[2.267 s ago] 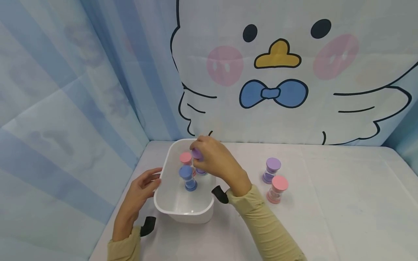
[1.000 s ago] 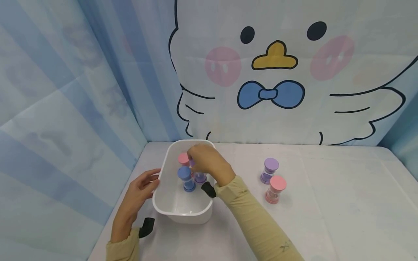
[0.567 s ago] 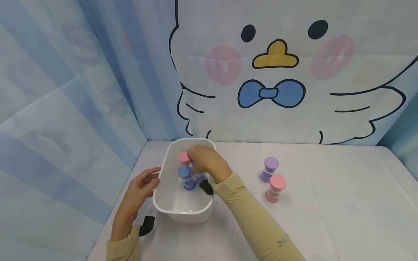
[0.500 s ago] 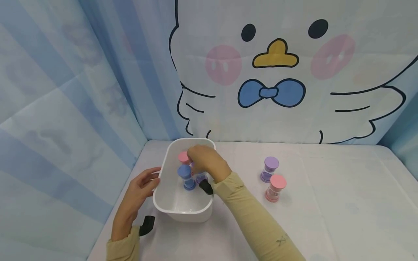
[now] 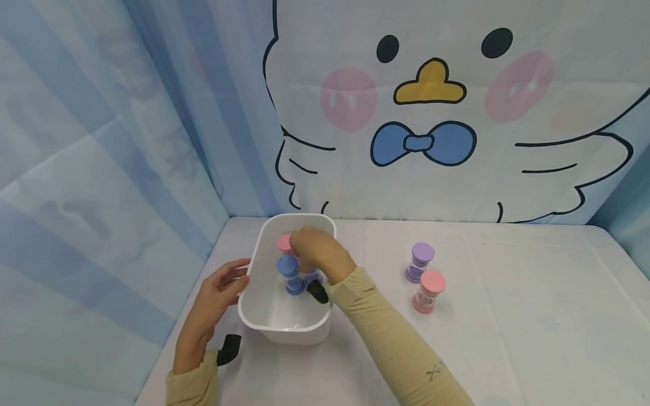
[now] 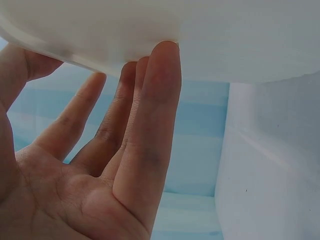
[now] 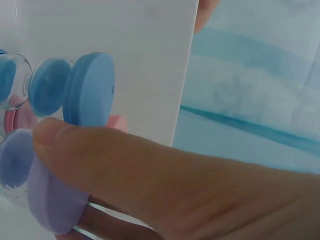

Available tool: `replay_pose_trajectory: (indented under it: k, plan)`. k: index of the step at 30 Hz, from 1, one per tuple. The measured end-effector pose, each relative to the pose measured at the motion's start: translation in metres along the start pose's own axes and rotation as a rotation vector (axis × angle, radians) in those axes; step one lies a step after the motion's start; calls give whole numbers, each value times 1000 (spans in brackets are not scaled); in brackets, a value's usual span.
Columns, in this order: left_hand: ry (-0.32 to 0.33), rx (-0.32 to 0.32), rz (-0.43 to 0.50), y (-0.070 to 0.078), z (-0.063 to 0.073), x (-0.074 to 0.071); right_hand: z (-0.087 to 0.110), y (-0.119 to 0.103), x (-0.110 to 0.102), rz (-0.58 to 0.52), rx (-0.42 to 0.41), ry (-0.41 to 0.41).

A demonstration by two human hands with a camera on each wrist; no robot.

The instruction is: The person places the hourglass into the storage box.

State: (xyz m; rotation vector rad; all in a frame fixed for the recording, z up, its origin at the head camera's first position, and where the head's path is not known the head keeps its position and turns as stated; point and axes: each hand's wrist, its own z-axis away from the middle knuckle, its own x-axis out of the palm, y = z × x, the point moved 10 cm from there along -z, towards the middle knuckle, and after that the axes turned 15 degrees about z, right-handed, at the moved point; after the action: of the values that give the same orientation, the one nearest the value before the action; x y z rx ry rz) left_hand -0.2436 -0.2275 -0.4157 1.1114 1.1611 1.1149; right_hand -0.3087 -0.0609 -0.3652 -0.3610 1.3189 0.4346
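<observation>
My right hand (image 5: 320, 251) reaches down inside a white plastic bin (image 5: 249, 321) and grips a purple hourglass (image 7: 52, 197) by its upper cap, thumb across one side. In the head view the hand covers most of that hourglass. Just left of it a blue hourglass (image 5: 289, 273) stands upright in the bin. Behind is a pink hourglass (image 5: 285, 242), partly hidden by the blue one and the hand. My left hand (image 5: 215, 296) is at the bin's left side, and its extended fingers (image 6: 157, 100) touch the outer wall near the rim.
On the white table (image 5: 533, 316), right of the bin, a second purple hourglass (image 5: 420, 262) and a second pink hourglass (image 5: 429, 290) stand upright close together. A printed cloth backdrop (image 5: 416, 186) rises along the table's back edge, and a blue-striped curtain (image 5: 101, 225) hangs at the left.
My right hand has lowered the purple hourglass from near rim height down into the bin, beside the blue one. It still grips it. The left hand stays at the bin's side.
</observation>
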Motion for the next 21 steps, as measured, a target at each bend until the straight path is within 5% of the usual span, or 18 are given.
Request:
replay_pose_trajectory:
  k: [21]
  plan:
    - [1,4,-7,2,2,1,13,3,-19,-70,-24,33]
